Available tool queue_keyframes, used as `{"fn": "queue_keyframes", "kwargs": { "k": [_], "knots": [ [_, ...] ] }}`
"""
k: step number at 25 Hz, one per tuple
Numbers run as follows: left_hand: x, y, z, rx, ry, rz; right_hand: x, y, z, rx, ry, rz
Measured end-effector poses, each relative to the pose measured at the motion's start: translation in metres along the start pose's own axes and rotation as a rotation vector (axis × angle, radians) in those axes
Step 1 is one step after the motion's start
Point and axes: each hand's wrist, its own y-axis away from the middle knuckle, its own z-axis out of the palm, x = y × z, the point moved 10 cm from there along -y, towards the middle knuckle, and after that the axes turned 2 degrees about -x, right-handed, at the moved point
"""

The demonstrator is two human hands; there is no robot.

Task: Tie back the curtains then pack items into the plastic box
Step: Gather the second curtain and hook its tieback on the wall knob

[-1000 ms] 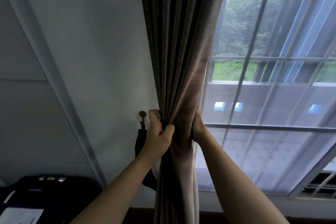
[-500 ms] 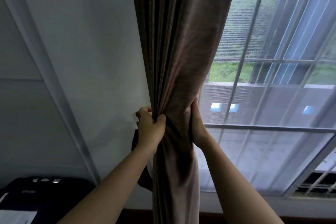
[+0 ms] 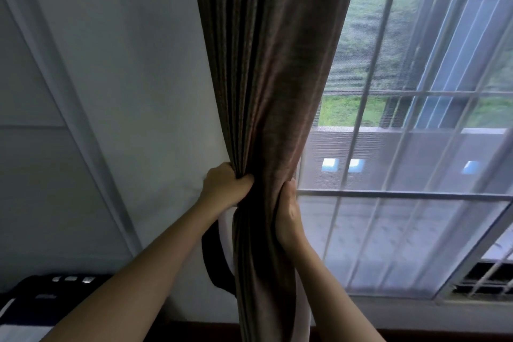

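I see both hands clamped on the curtain (image 3: 266, 119) at centre: left hand (image 3: 222, 189) at 9 o'clock, right hand (image 3: 288, 211) at 3. Dark strap (image 3: 213, 264) hangs behind; wall (image 3: 138, 64) left, window (image 3: 402, 147) right.

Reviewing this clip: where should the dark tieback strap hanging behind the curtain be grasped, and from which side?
Likely the tieback strap at its loop's exposed lower curve, reached from the wall side by the left hand; the bunched curtain hides its right part.

Curtain (image 3: 266, 78) between wall (image 3: 125, 64), window (image 3: 402, 147)
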Motion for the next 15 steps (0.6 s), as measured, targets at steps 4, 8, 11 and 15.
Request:
{"fn": "queue_keyframes", "kwargs": {
  "k": [4, 8, 11, 15],
  "knots": [
    [0.010, -0.007, 0.015, -0.159, -0.090, 0.046, 0.019, 0.011, 0.015, -0.027, 0.169, 0.062],
    [0.023, -0.008, 0.029, -0.354, -0.085, 0.049, 0.033, 0.027, 0.022, -0.099, 0.243, 0.197],
    [0.033, 0.002, 0.041, -0.487, -0.054, 0.048, 0.044, 0.034, 0.025, -0.109, 0.235, 0.245],
    [0.040, 0.001, 0.047, -0.499, -0.097, 0.099, 0.043, 0.030, 0.032, -0.130, 0.207, 0.245]
  ]
}}
